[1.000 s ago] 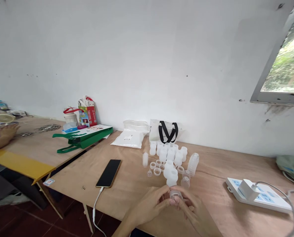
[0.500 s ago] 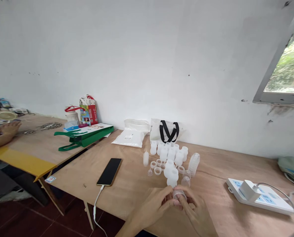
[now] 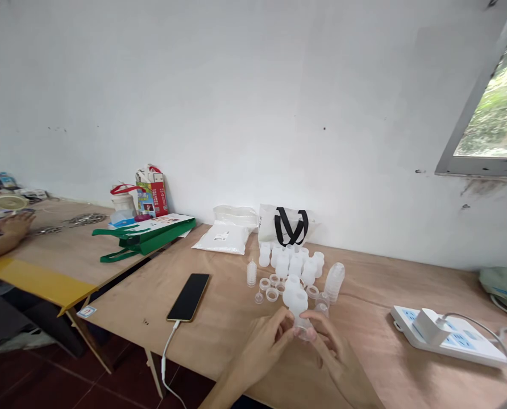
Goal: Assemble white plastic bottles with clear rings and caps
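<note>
My left hand (image 3: 264, 347) and my right hand (image 3: 332, 355) meet at the front of a plywood table (image 3: 219, 318). Between their fingertips they pinch a small clear plastic cup-shaped part (image 3: 303, 328). It sits right in front of the base of a frosted white plastic bottle (image 3: 298, 303), and I cannot tell whether the two touch. Several similar bottles (image 3: 295, 266) stand behind it, beside several clear rings (image 3: 271, 294) and a stack of clear cups (image 3: 334, 282).
A black phone (image 3: 187, 297) on a white cable lies left of my hands, and a white power strip (image 3: 448, 336) lies to the right. White bags (image 3: 221, 238) stand against the wall. On an adjoining table, a co-worker's hand (image 3: 17, 224) rests near metal parts (image 3: 83, 220).
My hands have moved up the table, bringing the clear part from the front of the frosted bottle against its base. The view has shifted slightly.
</note>
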The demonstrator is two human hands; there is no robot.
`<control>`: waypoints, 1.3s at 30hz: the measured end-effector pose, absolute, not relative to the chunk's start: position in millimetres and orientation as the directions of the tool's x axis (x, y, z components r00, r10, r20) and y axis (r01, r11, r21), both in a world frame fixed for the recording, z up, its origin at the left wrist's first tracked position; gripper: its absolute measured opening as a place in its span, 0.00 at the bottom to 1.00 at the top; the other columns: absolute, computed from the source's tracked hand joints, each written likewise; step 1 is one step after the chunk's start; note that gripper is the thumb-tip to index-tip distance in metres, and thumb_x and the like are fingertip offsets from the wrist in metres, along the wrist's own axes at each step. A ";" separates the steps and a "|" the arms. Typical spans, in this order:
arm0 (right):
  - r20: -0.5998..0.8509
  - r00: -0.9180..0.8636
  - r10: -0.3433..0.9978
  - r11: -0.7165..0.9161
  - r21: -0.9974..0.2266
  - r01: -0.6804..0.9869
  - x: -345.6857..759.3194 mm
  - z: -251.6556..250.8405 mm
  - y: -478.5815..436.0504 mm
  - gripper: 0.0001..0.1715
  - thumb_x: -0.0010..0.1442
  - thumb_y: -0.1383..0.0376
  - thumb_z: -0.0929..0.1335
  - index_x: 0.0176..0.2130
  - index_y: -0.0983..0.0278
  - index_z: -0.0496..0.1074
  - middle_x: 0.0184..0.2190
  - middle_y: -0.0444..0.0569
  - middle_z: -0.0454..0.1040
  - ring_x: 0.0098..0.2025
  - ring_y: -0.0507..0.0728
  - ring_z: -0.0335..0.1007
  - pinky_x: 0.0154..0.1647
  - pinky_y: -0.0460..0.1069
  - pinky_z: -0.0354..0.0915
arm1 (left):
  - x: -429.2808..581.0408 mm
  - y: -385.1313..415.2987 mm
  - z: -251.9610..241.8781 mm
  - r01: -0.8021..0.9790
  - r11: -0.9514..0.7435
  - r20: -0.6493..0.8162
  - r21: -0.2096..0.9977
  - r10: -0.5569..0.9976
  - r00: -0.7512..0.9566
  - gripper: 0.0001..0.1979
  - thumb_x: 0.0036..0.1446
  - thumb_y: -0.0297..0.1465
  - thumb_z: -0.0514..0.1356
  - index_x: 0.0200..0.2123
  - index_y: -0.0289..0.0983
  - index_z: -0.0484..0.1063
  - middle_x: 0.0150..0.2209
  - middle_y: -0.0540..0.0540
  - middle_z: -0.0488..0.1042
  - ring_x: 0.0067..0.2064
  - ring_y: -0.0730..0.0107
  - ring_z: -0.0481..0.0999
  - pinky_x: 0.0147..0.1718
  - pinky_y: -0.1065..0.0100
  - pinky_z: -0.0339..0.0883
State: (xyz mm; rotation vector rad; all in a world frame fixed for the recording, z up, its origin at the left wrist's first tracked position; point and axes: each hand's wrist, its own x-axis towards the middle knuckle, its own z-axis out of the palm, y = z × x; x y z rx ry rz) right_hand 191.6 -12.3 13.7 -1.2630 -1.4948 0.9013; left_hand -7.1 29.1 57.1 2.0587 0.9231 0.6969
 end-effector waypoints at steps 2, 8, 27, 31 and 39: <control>0.224 0.077 0.971 0.201 -0.952 0.231 193.7 18.6 -12.6 0.27 0.67 0.42 0.64 0.53 0.57 0.72 0.38 0.48 0.78 0.31 0.56 0.75 0.27 0.47 0.70 | -7.1 31.1 55.2 0.332 -0.443 0.190 0.832 0.792 0.580 0.16 0.71 0.45 0.53 0.46 0.40 0.72 0.37 0.52 0.78 0.37 0.69 0.74 0.37 0.71 0.62; 0.303 0.415 0.858 0.261 -0.953 0.156 208.4 27.0 -4.9 0.31 0.64 0.42 0.68 0.58 0.57 0.71 0.52 0.52 0.77 0.43 0.62 0.77 0.31 0.49 0.74 | -1.0 38.9 38.4 0.300 -0.431 0.285 0.851 0.859 0.425 0.13 0.69 0.41 0.55 0.50 0.42 0.69 0.51 0.44 0.73 0.55 0.59 0.71 0.57 0.60 0.63; 0.221 0.212 0.952 0.204 -0.974 0.101 197.1 -6.3 16.9 0.28 0.65 0.41 0.67 0.56 0.53 0.73 0.60 0.49 0.74 0.60 0.66 0.71 0.66 0.62 0.63 | 8.5 47.5 -4.3 0.246 -0.330 0.160 0.911 0.836 0.525 0.40 0.66 0.34 0.56 0.74 0.38 0.38 0.76 0.38 0.42 0.76 0.55 0.41 0.73 0.46 0.39; 0.189 0.157 0.969 0.186 -0.982 0.037 195.9 -7.2 16.3 0.29 0.64 0.41 0.67 0.55 0.53 0.74 0.58 0.50 0.76 0.55 0.66 0.76 0.55 0.59 0.74 | 8.0 51.6 -9.6 0.227 -0.374 0.219 0.899 0.834 0.506 0.39 0.64 0.33 0.58 0.73 0.42 0.44 0.75 0.39 0.47 0.75 0.52 0.47 0.72 0.47 0.44; 0.199 0.174 0.964 0.188 -0.979 0.075 199.9 -5.4 16.4 0.27 0.62 0.44 0.70 0.55 0.54 0.75 0.54 0.50 0.79 0.50 0.66 0.79 0.47 0.57 0.77 | 4.7 55.7 -3.4 0.202 -0.403 0.243 0.893 0.808 0.536 0.27 0.69 0.40 0.55 0.68 0.44 0.57 0.65 0.40 0.65 0.66 0.53 0.64 0.66 0.53 0.58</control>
